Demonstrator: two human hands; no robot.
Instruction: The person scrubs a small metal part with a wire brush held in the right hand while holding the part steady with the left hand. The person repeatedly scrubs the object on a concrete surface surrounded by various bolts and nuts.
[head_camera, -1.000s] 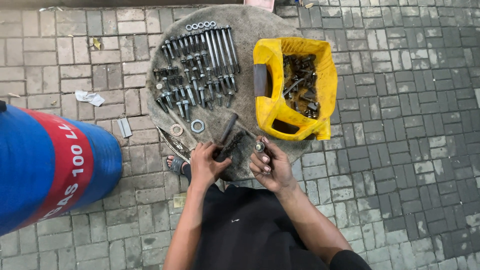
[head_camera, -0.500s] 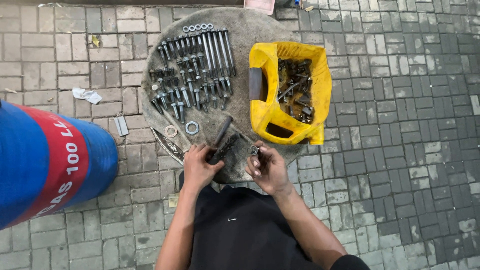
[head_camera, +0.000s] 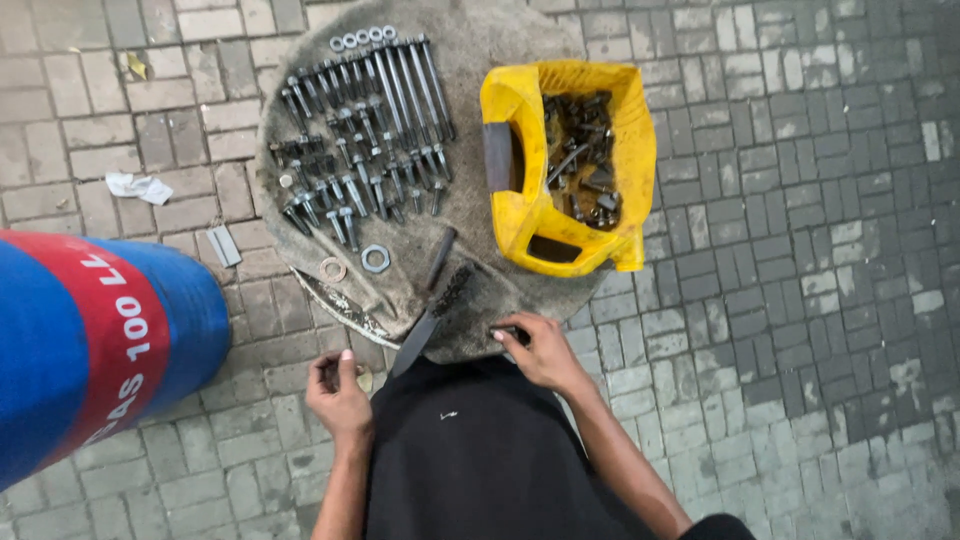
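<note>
Hands sit low in the head view, close to the person's black-clad lap. The left hand (head_camera: 338, 392) hangs off the edge of the round grey stone slab (head_camera: 480, 45), over the paving; its fingers are curled in loosely and seem to pinch something small, though what it holds is too small to tell. The right hand (head_camera: 540, 350) rests on the near rim of the slab, fingers bent and pressed around a small dark metal piece (head_camera: 515, 331) that shows only partly at its fingertips.

Between the hands, a flat dark metal blade-like tool (head_camera: 415, 342) lies tilted over the slab's near edge, and a dark wire brush (head_camera: 450, 290) lies just beyond it. A short dark rod (head_camera: 441, 256) lies beside those.

Farther up the slab, rows of grey steel bolts and screws (head_camera: 360, 130) lie sorted side by side, long ones at the far side and short ones nearer. A line of small steel washers (head_camera: 362, 38) sits at the far rim. A steel hex nut (head_camera: 376, 259) and a copper-coloured washer (head_camera: 333, 269) lie apart near the left rim.

On the right of the slab stands a cut-open yellow plastic jug (head_camera: 520, 215) holding mixed dark metal hardware (head_camera: 580, 160).

A big blue drum with a red band (head_camera: 90, 340) lies at left on the grey brick paving (head_camera: 800, 300). A scrap of white paper (head_camera: 140, 186) lies on the bricks.
</note>
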